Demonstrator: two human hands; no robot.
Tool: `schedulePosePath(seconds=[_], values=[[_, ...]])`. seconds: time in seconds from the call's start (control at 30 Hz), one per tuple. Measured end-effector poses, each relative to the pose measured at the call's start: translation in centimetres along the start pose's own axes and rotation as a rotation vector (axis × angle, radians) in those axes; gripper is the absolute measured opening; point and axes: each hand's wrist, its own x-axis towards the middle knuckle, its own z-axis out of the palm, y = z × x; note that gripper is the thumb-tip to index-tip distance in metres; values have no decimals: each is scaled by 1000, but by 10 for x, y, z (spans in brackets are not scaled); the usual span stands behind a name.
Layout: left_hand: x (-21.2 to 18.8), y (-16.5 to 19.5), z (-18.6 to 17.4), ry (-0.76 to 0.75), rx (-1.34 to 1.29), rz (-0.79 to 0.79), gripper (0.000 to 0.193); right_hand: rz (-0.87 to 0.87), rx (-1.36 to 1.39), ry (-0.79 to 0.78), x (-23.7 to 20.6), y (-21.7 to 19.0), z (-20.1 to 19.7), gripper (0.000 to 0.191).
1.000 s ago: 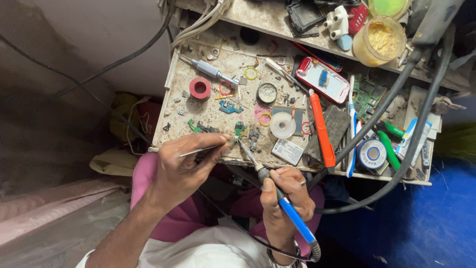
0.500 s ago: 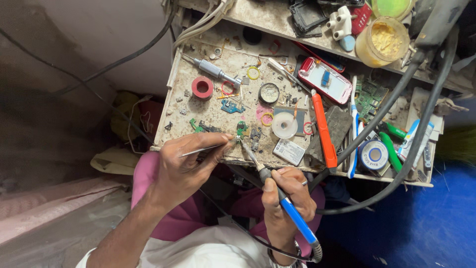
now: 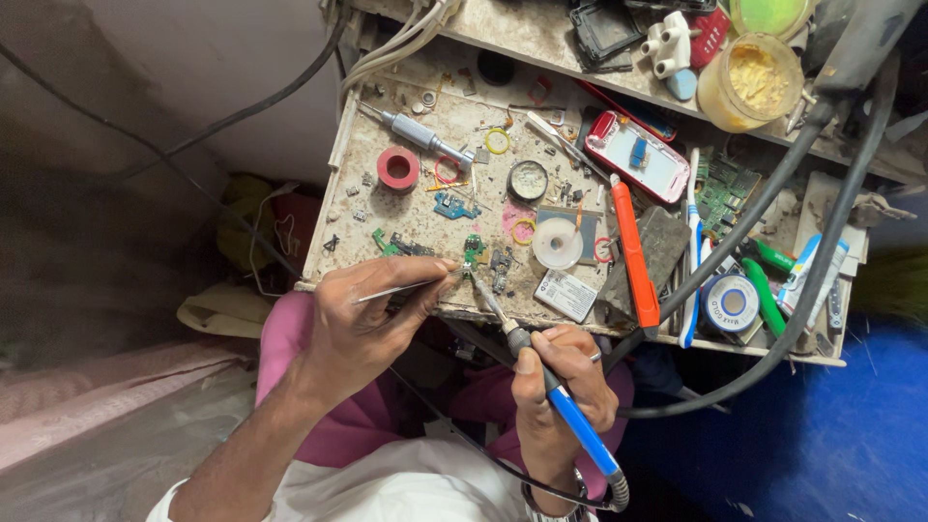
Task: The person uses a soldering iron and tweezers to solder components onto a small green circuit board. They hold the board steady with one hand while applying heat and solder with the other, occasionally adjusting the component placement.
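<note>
My left hand pinches thin metal tweezers whose tips reach a small green circuit board near the front edge of the workbench. My right hand grips a blue-handled soldering iron. Its metal tip slants up and left and meets the tweezer tips at the board. The iron's cord runs off below my wrist.
On the cluttered bench lie a red tape roll, a white solder spool, an orange-handled tool, a phone in a red case, a jar of yellow paste and green circuit boards. Thick black cables loop at the right.
Both hands have stayed at the small board; the view has shifted only slightly.
</note>
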Motion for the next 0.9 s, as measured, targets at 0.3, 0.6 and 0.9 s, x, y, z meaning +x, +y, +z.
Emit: schedulePosePath(seconds=[0.3, 0.6, 0.9], values=[[-1, -1, 1, 5, 11, 2, 23, 8, -4, 4, -1, 0, 0, 15], [0, 0, 2, 16, -10, 1, 21, 15, -3, -2, 0, -2, -1, 14], [-1, 0, -1, 8, -5, -11, 21, 5, 6, -2, 0, -2, 2, 14]])
